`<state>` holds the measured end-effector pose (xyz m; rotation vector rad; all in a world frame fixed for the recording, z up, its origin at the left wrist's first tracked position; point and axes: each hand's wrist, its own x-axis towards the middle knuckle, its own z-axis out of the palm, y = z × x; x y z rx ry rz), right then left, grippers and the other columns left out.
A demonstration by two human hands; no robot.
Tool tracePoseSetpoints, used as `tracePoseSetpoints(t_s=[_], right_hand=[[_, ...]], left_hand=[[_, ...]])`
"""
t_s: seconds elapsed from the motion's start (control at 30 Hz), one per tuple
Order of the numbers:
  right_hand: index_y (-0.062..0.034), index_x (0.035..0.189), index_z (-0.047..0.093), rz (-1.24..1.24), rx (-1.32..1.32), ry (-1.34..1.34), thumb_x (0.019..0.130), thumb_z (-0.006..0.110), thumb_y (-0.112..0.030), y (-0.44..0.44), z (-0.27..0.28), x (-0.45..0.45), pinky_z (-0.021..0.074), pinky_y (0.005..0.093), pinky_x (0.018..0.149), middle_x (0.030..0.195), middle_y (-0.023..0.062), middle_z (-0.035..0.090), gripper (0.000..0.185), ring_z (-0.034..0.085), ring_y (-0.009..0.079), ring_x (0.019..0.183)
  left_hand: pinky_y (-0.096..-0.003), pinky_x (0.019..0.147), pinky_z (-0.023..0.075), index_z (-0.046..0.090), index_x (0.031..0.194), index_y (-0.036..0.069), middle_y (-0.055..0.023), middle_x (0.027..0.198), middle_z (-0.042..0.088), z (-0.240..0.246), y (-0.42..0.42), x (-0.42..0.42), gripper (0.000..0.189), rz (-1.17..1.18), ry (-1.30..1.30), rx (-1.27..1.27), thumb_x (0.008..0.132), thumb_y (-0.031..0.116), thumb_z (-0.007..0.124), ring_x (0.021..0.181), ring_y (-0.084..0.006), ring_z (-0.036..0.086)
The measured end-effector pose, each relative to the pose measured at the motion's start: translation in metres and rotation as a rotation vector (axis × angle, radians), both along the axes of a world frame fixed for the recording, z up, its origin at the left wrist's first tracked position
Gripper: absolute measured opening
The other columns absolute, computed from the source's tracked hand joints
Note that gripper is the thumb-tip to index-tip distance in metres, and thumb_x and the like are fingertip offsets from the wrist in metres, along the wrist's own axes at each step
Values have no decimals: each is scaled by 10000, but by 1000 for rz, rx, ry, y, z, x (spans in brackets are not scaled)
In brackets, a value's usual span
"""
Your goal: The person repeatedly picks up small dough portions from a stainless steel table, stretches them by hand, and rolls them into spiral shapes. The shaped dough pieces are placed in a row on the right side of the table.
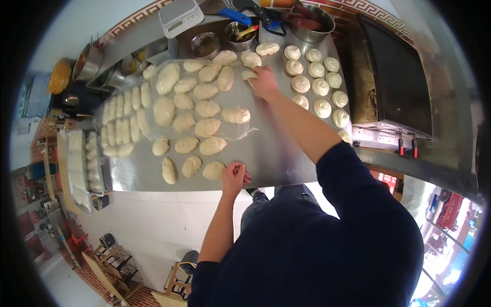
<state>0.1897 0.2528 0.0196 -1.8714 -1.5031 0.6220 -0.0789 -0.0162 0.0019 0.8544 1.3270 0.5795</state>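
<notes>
At the far side of the steel worktable, my right hand has its fingers on a small dough piece, partly hidden by them. My left hand is by the near edge with its fingers curled in, and nothing shows in them. Right beside it, at its left, lies a round dough piece. Several oval dough pieces spread to the left, many under clear plastic film. On the right stand rows of coiled dough rounds.
Along the back are a digital scale, a metal bowl, a bowl with a yellow-handled brush, and a steel pot. Dough strips and trays lie at left. A dark-fronted appliance borders the right.
</notes>
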Motion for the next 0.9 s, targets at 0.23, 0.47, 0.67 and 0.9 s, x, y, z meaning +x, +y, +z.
tracePoseSetpoints(t_s=[0.23, 0.47, 0.67, 0.9], right_hand=[[-96, 1541, 547, 312, -220, -413, 938, 710, -199, -295, 39, 34, 415, 519, 1222, 1531, 202, 581, 633, 515, 381, 1459], [-113, 1649, 440, 549, -133, -701, 1040, 619, -494, -294, 24, 1, 183, 584, 1336, 1756, 191, 315, 740, 256, 425, 1633], [-53, 1639, 431, 124, 134, -610, 1056, 580, -511, -121, -12, -10, 179, 554, 1346, 1750, 182, 334, 756, 254, 368, 1642], [-38, 1654, 408, 342, -190, -578, 1035, 617, -518, -324, 14, -48, 181, 543, 1349, 1759, 166, 335, 811, 249, 351, 1652]], left_hand=[[-267, 548, 533, 668, 1129, 7, -88, 804, 708, -5, -7, -1, 138, 2, -73, 44, 1095, 139, 642, 616, -146, 687], [-270, 558, 545, 669, 1156, 4, -87, 834, 719, -2, -5, -6, 155, -71, -35, 61, 1098, 144, 635, 641, -157, 711], [-260, 532, 541, 675, 1143, 13, -93, 813, 730, -8, -4, -12, 165, -123, -41, 134, 1107, 168, 628, 619, -165, 724], [-402, 879, 603, 648, 1297, 8, -175, 1197, 738, 19, -24, 20, 465, -324, 328, 778, 887, 144, 819, 1032, -280, 755]])
